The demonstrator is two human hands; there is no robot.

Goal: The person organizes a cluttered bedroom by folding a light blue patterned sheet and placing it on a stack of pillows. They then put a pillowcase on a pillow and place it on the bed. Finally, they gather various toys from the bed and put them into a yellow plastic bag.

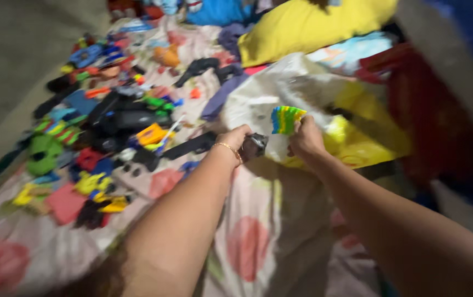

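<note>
Left hand: your left hand is closed around a small dark grey toy, which sticks out past your fingers toward the bag; a thin gold bracelet sits on that wrist.
Right hand: your right hand is closed on a striped toy in blue, green and yellow, held just above your knuckles.
Where the toys are: both are in your hands, close together but not touching, right at the mouth of the white plastic bag.
Bag: it lies crumpled on the bed, with something yellow showing inside it beside your right hand.
Bed: the sheet is pale with large pink spots, and your forearms stretch over it.
Left side: a wide heap of toys, black, blue, green, yellow and red, lies spread well apart from your hands.
Far end: a yellow pillow rests beyond the bag.
Sharpness: the view is blurred, so you cannot tell what kind of toy each one is.
</note>
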